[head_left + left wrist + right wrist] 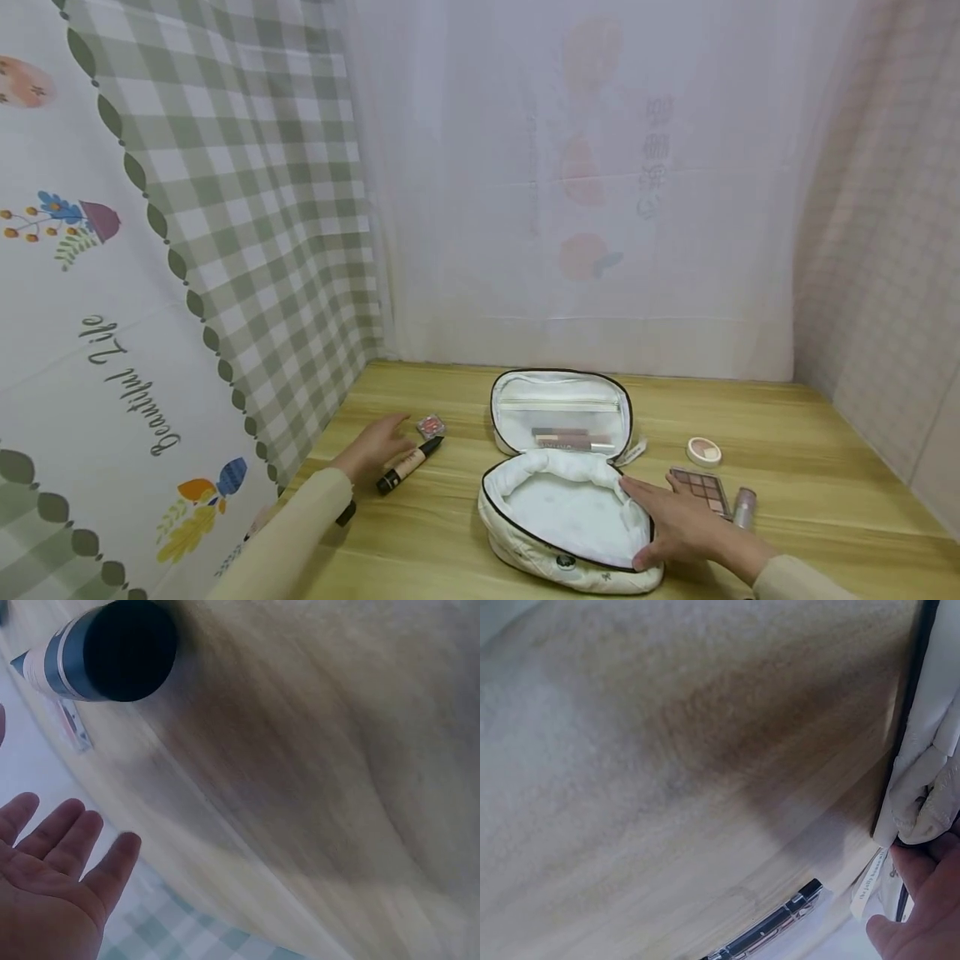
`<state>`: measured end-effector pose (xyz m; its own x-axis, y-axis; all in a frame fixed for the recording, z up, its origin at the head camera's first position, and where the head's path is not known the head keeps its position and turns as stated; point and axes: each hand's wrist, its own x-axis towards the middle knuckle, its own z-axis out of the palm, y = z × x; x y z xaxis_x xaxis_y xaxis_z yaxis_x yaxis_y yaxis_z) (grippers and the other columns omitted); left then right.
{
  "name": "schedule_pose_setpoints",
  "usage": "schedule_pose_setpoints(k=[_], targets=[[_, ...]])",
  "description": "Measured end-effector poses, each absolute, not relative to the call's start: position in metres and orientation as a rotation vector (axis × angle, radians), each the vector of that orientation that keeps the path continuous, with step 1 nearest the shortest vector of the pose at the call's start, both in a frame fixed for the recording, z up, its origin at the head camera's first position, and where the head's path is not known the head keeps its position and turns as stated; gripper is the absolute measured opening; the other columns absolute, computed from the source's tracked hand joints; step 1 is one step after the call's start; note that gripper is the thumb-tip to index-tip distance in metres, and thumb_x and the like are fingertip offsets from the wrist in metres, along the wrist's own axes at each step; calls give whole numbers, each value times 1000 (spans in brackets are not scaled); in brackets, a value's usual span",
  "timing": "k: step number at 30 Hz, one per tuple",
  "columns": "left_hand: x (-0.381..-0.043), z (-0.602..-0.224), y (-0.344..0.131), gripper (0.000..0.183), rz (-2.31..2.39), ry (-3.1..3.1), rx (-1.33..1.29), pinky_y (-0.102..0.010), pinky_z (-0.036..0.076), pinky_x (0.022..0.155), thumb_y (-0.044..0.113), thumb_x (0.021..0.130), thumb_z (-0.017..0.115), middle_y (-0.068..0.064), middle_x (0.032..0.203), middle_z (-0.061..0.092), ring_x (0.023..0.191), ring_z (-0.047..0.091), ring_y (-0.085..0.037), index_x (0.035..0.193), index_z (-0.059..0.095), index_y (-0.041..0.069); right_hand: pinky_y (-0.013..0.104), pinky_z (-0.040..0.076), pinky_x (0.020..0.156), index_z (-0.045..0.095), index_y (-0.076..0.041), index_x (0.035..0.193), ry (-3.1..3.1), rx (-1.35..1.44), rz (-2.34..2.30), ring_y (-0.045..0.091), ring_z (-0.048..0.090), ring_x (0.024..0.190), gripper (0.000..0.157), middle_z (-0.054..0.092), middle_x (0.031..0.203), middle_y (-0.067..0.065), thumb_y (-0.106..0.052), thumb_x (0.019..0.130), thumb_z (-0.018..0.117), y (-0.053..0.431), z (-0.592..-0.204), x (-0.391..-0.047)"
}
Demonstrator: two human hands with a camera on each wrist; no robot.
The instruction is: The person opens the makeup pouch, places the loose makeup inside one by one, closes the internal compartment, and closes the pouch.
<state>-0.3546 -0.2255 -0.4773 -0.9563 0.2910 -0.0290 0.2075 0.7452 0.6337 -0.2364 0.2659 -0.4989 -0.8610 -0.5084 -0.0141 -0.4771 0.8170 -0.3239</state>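
As the counter [427, 546] carries the open cosmetic bag [525, 554], my right hand [678, 521] rests spread on its rim; my left hand [375, 450], fingers apart, is just beside a black-capped beige tube [406, 468] near a clear-cased compact [431, 427].

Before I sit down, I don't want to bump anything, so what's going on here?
A person's right hand rests on the rim of an open white bag. Their left hand, holding nothing, is near a small square case and a black-ended tube. To the bag's right lie a palette, a round compact and a small cylinder.
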Motion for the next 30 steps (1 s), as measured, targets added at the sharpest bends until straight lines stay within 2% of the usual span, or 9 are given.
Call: schedule_pose_setpoints(k=[11,20,27,30], targets=[[-348,-483,-228,62,991,2810,422,-56,39,105,28,96,68,-23,143,49,129,48,-42,145,45,-2,72,18,104,46,8,142,2947,-804,-468,44,51,125,114,48,144,24,-63,61,83,265,-498,-232],[-369,-484,-214,52,872,2908,482,-55,38,106,13,98,63,-25,142,49,130,46,-42,143,46,-6,66,24,104,53,10,136,3115,-938,-351,39,54,122,114,51,140,22,-70,58,80,264,-499,-229],[-381,-480,-199,56,889,2878,420,-50,45,100,13,96,67,-22,141,51,120,57,-36,146,45,-2,65,28,105,54,6,136,3074,-880,-340,39,53,123,109,54,138,20,-68,60,80,263,-496,-229],[-387,-483,-198,58,863,2882,391,-50,45,100,15,95,69,-22,138,54,120,57,-36,145,46,-2,66,30,104,54,6,136,3073,-891,-347,40,52,123,107,54,138,20,-64,61,82,263,-495,-228]])
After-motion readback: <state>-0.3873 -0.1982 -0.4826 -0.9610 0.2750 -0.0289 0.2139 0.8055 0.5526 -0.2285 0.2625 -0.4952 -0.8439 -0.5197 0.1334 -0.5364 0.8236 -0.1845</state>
